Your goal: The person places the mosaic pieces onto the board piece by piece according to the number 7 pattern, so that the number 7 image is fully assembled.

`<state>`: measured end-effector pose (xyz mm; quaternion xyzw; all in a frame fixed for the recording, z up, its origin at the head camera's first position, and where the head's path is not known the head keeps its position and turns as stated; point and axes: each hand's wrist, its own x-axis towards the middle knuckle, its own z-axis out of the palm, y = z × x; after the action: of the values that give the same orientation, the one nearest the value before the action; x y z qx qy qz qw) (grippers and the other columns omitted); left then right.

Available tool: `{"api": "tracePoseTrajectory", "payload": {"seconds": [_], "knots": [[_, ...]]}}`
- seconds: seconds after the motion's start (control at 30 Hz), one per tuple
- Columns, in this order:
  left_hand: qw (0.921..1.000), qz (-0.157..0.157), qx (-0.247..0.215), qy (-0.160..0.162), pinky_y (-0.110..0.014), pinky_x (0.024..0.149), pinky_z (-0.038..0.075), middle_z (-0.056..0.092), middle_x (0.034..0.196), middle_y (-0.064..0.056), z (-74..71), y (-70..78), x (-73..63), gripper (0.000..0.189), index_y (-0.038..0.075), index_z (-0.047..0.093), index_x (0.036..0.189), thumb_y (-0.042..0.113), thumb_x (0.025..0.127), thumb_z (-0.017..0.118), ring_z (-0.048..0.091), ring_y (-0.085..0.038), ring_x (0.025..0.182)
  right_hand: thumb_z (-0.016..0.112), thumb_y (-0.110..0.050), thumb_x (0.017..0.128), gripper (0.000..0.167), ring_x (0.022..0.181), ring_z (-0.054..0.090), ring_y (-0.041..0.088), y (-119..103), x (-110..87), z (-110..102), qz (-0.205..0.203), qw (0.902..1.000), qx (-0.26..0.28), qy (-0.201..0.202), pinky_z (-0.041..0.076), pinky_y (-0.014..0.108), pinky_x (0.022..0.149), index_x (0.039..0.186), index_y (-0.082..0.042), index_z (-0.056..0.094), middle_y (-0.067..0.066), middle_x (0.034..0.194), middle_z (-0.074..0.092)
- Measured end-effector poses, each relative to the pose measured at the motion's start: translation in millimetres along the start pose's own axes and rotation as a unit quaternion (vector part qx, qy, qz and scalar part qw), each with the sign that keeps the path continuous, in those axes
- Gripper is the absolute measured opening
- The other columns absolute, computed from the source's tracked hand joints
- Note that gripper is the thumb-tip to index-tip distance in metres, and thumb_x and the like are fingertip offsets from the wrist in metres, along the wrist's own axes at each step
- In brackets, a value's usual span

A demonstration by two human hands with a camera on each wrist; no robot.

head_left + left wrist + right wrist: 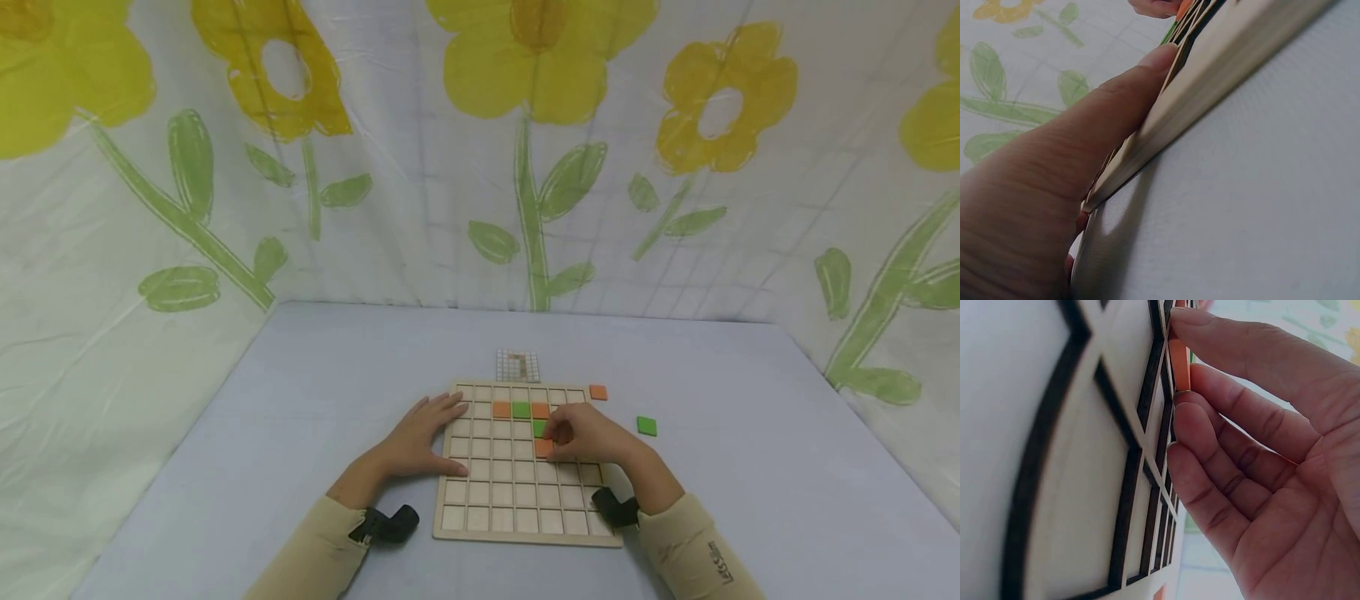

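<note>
A wooden grid board (491, 520) lies on the table in the head view. My left hand (420, 437) rests on its left edge, fingers spread, with the thumb (1141, 81) lying over the rim in the left wrist view. Over the board's right half, my right hand (588, 433) pinches an orange square tile (1180, 367) between thumb and fingers, down at the grid cells. Just above that tile is a green tile (538, 428). A row higher sit an orange tile (502, 409), a green tile (521, 410) and another orange tile (540, 410).
A small pattern card (517, 366) with a printed grid lies behind the board. One loose orange tile (597, 392) is by the board's far right corner, and a loose green tile (647, 426) lies farther right. A flower-printed curtain (390, 250) hangs behind the table.
</note>
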<state>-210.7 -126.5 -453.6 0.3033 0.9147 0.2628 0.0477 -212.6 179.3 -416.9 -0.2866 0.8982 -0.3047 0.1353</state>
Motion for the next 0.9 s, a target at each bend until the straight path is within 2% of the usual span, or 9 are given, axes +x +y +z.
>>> {"api": "tracePoseTrajectory", "payload": {"seconds": [0.9], "knots": [[1.0000,-0.005,-0.002,-0.002,-0.048,0.120,0.009,0.029,0.153,-0.009,-0.4,1.2,0.1,0.095,0.009,0.038,0.142,0.055,0.068,0.074,0.021,-0.031,0.143,0.074,-0.013,0.078,0.014,0.072,0.055,0.003,-0.1,0.0,0.0,-0.004,1.0000,0.008,-0.002,0.050,0.018,0.063,0.089,-0.008,0.067,0.000,0.082,0.064]]}}
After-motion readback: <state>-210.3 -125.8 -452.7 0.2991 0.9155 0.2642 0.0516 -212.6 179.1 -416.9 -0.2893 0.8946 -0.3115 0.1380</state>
